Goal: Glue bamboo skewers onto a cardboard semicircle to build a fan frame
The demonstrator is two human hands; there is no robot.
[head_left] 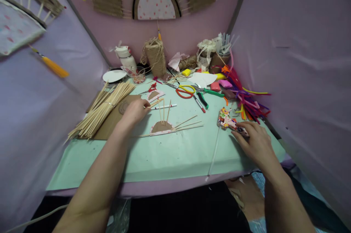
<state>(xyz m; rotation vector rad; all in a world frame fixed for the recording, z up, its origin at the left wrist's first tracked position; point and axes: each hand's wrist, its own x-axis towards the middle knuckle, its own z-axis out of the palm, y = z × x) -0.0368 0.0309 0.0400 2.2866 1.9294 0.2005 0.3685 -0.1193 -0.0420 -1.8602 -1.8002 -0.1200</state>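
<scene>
My left hand [137, 110] is closed by the small sticks left of centre, its fingertips pinched on thin wooden sticks [157, 103]. Below and right of it lies a half-round cardboard piece [161, 127] with a pink-and-white edge and several sticks fanning out from it. A second, smaller cardboard piece [153, 95] rests just beyond my left hand. On the right, my right hand [255, 140] has its fingers around the handle of a colourfully patterned glue gun [227, 119], which lies on the table with a clear glue stick or cord [215, 152] running toward the front edge.
A bundle of wooden sticks [105, 110] lies on cardboard [109, 127] at the left. Scissors [185, 91], green-handled pliers [214, 92], a pen [199, 104] and pipe cleaners [244, 94] lie farther back. A twine cone [155, 57] and white bottle [126, 57] stand behind.
</scene>
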